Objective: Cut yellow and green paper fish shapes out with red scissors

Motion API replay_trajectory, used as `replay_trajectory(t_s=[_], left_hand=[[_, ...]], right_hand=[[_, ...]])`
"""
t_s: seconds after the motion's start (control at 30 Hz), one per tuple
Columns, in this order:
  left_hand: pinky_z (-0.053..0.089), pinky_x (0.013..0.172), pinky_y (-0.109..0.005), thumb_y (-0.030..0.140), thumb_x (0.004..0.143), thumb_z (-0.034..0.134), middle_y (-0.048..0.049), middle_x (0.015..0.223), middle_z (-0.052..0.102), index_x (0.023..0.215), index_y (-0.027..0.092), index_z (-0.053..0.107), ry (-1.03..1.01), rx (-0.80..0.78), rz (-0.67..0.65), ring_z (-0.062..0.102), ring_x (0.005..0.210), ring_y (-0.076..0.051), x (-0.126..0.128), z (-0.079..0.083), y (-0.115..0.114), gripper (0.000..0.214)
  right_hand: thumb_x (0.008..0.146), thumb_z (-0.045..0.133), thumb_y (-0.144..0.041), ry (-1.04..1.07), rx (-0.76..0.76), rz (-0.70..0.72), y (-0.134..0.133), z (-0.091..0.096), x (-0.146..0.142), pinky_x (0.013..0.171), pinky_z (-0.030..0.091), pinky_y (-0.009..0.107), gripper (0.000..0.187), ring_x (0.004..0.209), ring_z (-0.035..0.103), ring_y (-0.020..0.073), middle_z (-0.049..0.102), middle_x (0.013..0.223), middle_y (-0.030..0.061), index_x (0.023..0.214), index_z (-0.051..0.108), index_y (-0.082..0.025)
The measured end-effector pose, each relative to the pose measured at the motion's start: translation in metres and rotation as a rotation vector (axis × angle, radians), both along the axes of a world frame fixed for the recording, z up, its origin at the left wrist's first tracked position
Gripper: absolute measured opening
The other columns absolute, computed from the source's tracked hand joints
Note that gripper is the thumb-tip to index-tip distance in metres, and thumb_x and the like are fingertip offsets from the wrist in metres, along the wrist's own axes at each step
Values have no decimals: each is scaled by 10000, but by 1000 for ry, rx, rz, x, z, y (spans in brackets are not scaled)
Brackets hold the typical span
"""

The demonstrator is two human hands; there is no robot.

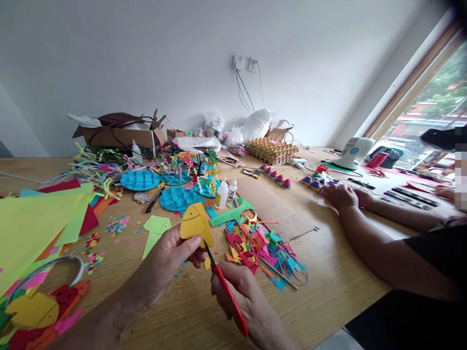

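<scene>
Between thumb and fingers, my left hand (178, 250) pinches a yellow paper fish (196, 222) with an eye and a gill line drawn in black. Red-handled scissors (228, 296) are gripped in my right hand (241, 294), their blades at the lower edge of the fish. Beyond my left hand lies a light green paper piece (156, 231) with a fish outline. A heap of coloured paper scraps (255, 243) spreads on the table past my right hand. At the lower left, another yellow paper fish (34, 308) rests on red and orange paper shapes.
Coloured paper sheets (40, 228) cover the left side. Blue scalloped discs (181, 198), glue bottles (222, 194) and a cardboard sheet (273, 204) lie farther back. Egg trays (272, 149) and a cardboard box (120, 138) stand by the wall. A co-worker's arm (372, 243) reaches in from the right.
</scene>
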State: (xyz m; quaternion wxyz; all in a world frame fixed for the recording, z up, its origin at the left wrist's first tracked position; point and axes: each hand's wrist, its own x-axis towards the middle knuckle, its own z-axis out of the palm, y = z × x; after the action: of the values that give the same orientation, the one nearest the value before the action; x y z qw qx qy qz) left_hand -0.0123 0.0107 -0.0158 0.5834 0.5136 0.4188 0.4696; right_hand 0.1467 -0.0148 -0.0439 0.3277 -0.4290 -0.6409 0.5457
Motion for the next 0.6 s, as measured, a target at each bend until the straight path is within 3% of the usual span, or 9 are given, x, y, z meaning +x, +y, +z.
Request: replay_trajectory(t_s=[0.6], left_hand=[[447,524,-246,289,759,556,-4,589,621,703,155,578,74,27,52,540,553,-131,0,3,0,147]], right_hand=[[846,429,-275,-35,1,0,0,-8,3,410,219,191,277,454,294,64,301,517,-62,590,378,-184]])
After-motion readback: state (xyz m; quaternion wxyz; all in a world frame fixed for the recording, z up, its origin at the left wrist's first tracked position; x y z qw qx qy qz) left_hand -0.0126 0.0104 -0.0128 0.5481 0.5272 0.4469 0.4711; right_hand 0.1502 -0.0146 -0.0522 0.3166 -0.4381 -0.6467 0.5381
